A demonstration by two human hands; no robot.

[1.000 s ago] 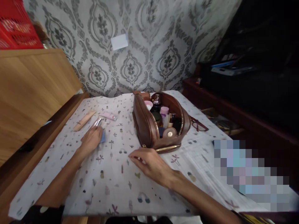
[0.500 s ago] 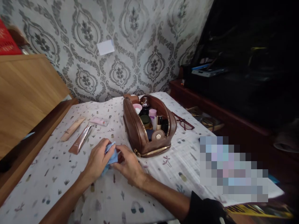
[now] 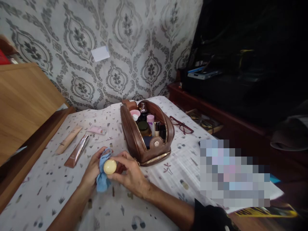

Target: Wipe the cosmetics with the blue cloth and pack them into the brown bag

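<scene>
My left hand (image 3: 92,168) is closed on a crumpled blue cloth (image 3: 103,184). Against the cloth, my right hand (image 3: 132,175) pinches a small round item (image 3: 110,166) with a pale yellow, glossy face turned towards me; its exact kind does not show. Just beyond my right hand stands an unzipped brown toiletry bag (image 3: 130,141). Inside it are a dark-lidded jar (image 3: 143,126), a pink-capped bottle (image 3: 150,121), a gold-and-black capped bottle (image 3: 157,126) and other cosmetics. Left of the bag lie a brown tube (image 3: 77,152), a beige tube (image 3: 69,140) and a small pink tube (image 3: 96,129).
A patterned white cloth (image 3: 154,195) covers the table. Folded eyeglasses (image 3: 183,125) rest right of the bag. A blurred-out item (image 3: 235,176) lies at the right edge. A wooden panel (image 3: 26,99) stands at left, and a dark screen (image 3: 252,48) at right.
The small round item has turned so its pale yellow face now shows between my hands. The blue cloth is more spread out in my left hand. The camera view has shifted slightly right.
</scene>
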